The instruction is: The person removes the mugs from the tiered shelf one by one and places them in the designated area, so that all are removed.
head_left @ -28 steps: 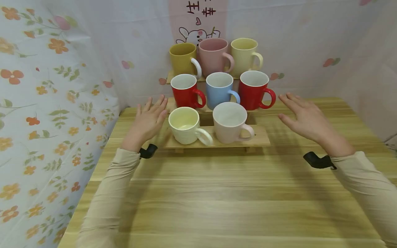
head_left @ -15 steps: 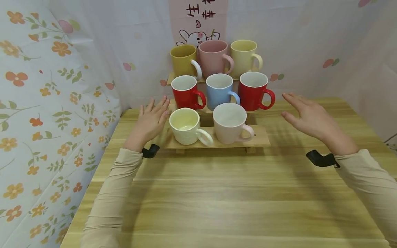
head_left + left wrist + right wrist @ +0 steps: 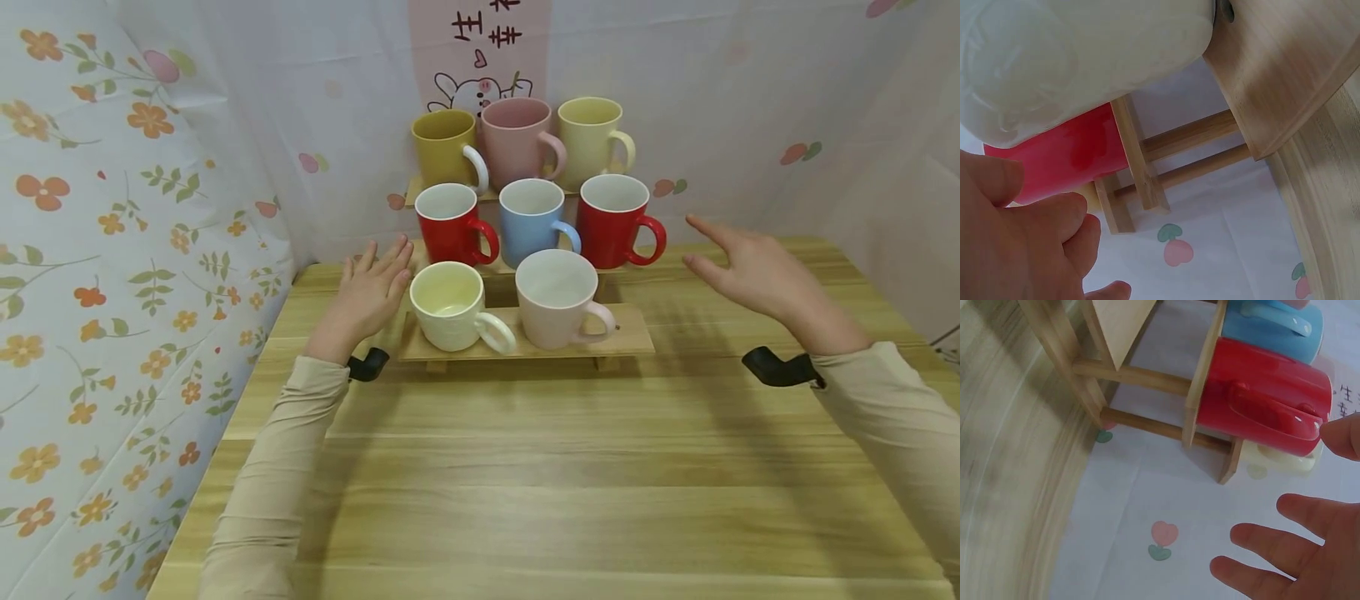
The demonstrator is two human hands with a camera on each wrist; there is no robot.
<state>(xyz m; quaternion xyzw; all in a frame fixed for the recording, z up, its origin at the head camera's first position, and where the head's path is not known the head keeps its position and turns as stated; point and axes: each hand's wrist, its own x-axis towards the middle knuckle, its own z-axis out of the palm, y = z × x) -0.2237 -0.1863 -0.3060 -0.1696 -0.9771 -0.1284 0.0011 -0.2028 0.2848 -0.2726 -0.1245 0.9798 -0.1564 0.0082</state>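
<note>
A three-step wooden rack [image 3: 637,328] bears several mugs. On its lowest step stand a cream mug [image 3: 448,321] and a pale pink mug [image 3: 551,308]. The middle step carries a red mug [image 3: 446,229], a light blue mug [image 3: 525,229] and a second red mug [image 3: 604,229]. Up top are a mustard mug [image 3: 442,150], a dusty pink mug [image 3: 517,150] and a pale yellow mug [image 3: 583,150]. My left hand [image 3: 367,296], fingers spread, is nearest the cream mug and left red mug. Beyond the right red mug's handle hovers my right hand [image 3: 765,271], extended, holding nothing.
The rack stands on a wood-grain table [image 3: 525,483]. A floral curtain [image 3: 127,333] hangs along the left side, and a white printed cloth [image 3: 720,108] hangs behind the rack. Each wrist wears a black camera mount.
My right hand has moved slightly right, away from the red mug, and its fingers look closer together. The left hand has barely shifted. The mugs stay in place.
</note>
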